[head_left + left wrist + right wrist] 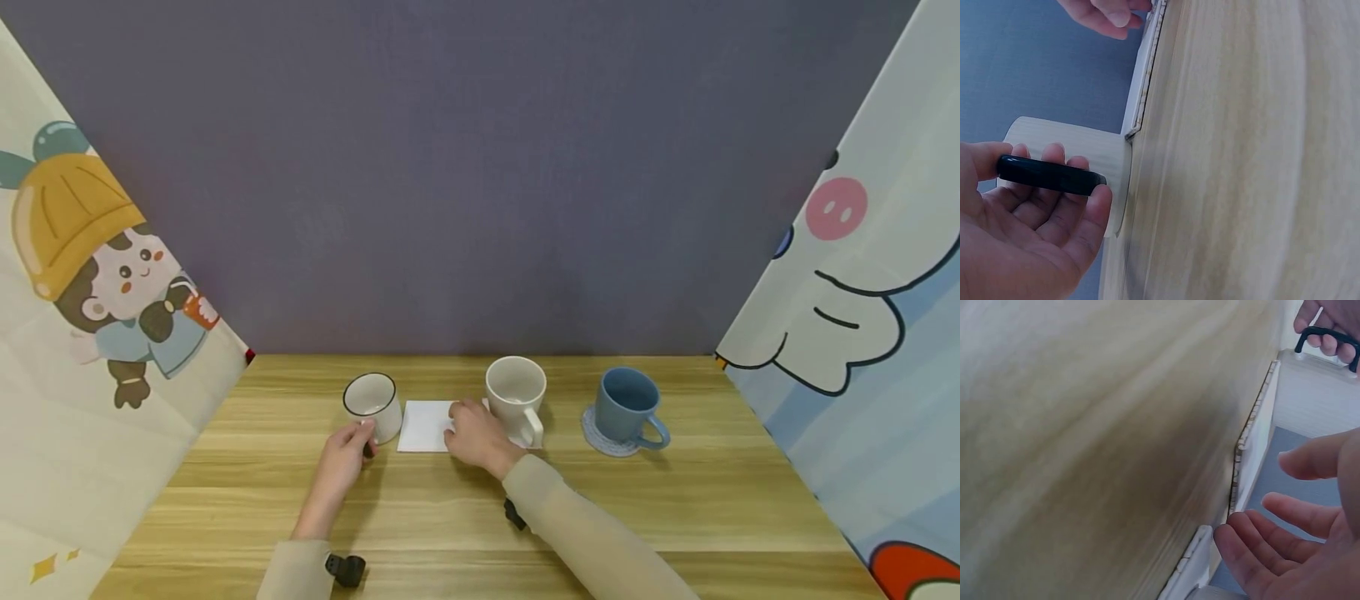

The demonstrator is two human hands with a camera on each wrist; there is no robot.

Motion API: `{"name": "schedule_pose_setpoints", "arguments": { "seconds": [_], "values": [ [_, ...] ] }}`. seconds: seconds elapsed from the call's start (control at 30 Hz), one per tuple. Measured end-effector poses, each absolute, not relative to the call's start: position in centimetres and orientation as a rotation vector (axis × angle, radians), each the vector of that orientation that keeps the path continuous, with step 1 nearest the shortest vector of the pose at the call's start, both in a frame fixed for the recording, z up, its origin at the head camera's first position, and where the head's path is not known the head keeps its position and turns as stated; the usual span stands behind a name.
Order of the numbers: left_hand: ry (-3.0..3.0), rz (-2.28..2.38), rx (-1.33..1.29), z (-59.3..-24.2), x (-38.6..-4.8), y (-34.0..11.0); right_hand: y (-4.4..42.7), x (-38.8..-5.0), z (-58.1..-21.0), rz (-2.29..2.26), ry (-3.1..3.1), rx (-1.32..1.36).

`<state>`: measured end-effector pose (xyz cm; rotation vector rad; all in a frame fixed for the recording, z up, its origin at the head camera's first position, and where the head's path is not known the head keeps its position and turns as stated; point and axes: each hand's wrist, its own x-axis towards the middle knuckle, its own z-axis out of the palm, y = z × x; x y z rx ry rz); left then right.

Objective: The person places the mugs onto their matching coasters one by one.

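A white enamel-style mug (387,417) with a dark rim stands on the table just left of a flat white square coaster (422,427). My left hand (347,454) holds this mug by its black handle (1050,175), fingers curled round it. Over the right part of the coaster is my right hand (480,437). Its fingers (1260,540) are loosely bent near the coaster's edge, the thumb apart, with nothing between them. Whether the fingertips touch the coaster I cannot tell. Right beside this hand a cream mug (516,385) sits on another white coaster (536,444), mostly hidden.
Further right, a blue mug (628,404) stands on a round, pale patterned coaster (603,443), its handle toward the front right. The wood-grain table (450,533) ends at a grey back panel (480,183). Cartoon-printed curtains (847,275) flank both sides.
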<state>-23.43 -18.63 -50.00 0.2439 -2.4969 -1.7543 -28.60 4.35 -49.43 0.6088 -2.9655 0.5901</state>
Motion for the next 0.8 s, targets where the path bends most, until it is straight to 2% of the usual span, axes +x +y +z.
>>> {"name": "schedule_pose_setpoints", "arguments": {
  "seconds": [0.8],
  "values": [
    [-2.449, -1.787, 0.242, -49.7, -23.2, -18.3, 4.2, -29.0, -50.7, 0.573, -2.939, 0.724]
  ]
}}
